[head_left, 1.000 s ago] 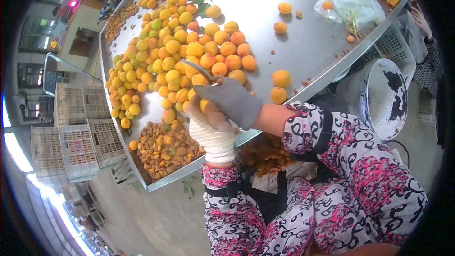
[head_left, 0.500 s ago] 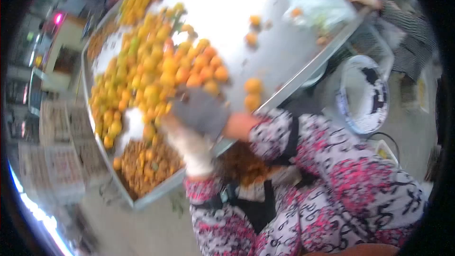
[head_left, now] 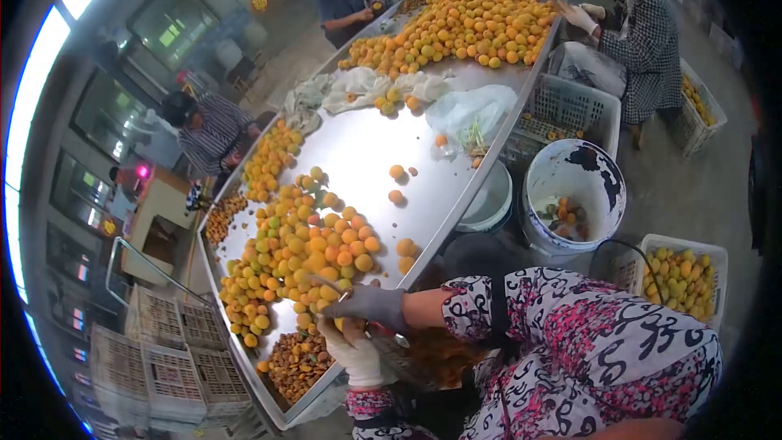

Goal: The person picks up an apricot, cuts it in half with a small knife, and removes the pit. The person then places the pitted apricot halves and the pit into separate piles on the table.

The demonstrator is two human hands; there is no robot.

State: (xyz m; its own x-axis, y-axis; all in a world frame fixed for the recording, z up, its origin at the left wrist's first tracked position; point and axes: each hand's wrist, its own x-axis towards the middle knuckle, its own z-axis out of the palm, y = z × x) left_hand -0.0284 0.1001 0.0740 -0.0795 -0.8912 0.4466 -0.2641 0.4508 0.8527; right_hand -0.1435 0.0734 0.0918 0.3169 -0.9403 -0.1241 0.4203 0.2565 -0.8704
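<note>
My left hand (head_left: 362,358), in a white glove, is at the near edge of the metal table, its fingers closed around what looks like an apricot, mostly covered. Just above it, touching or nearly so, my right hand (head_left: 373,307) wears a grey glove. Its fingers are curled around a small metal tool (head_left: 400,341) with a round shiny end and a touch of red; the rest is hidden. A heap of yellow-orange apricots (head_left: 314,244) lies directly beyond both hands. Left of my left hand, brown pits or scraps (head_left: 297,365) fill the table's corner.
The metal table (head_left: 371,151) has a raised rim and carries a larger apricot pile (head_left: 472,20) far off. A white bucket (head_left: 544,183) and an apricot crate (head_left: 680,277) stand right. Stacked crates (head_left: 167,358) are left. Several people work around the table.
The view has tilted up and steadied, bringing the far table and other people into sight. My hands, blurred together earlier, now show closed at the heap's near edge.
</note>
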